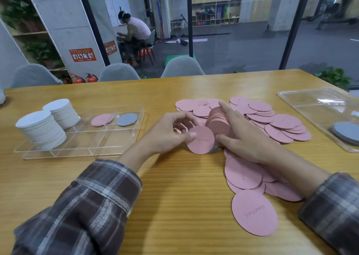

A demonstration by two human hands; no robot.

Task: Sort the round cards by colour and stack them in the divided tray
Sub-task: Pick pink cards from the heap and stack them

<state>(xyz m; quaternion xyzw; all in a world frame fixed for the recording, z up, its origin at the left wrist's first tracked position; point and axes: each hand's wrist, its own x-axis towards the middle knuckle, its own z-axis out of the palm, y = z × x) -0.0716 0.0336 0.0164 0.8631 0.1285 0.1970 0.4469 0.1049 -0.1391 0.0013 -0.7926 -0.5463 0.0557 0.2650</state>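
My left hand (171, 132) pinches the front end of a stack of pink round cards (219, 122) that lies on its side mid-table. My right hand (242, 136) wraps the same stack from the right, index finger stretched along its top, thumb underneath. Loose pink cards (272, 122) spread behind and to the right, and more pink cards (252, 212) lie near my right forearm. The divided clear tray (83, 149) at the left holds two tall white stacks (42, 130), a single pink card (102, 119) and a single grey card (127, 119).
A second clear tray (318, 107) at the right edge holds a low stack of grey cards (347, 132). Grey chairs (182, 67) stand along the table's far edge (136, 81). A person sits beyond the glass wall.
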